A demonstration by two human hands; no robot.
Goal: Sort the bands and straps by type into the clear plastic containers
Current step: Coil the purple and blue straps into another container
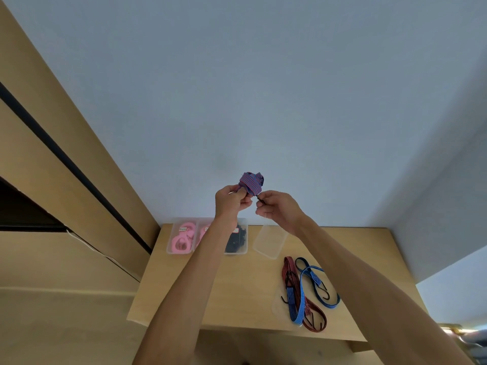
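Head view: left hand (230,200) gripped bundled purple strap (251,183) above worktop (237,285); right hand (276,208) pinched its black hook end; pink bands (181,239) and black bands (237,239) already boxed; empty container (270,242) and loose straps (307,291) seemingly left.

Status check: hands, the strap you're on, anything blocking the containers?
Left hand grips bundled purple strap; right hand pinches its black hook end. Empty clear container unobstructed. Loose straps wait on table.
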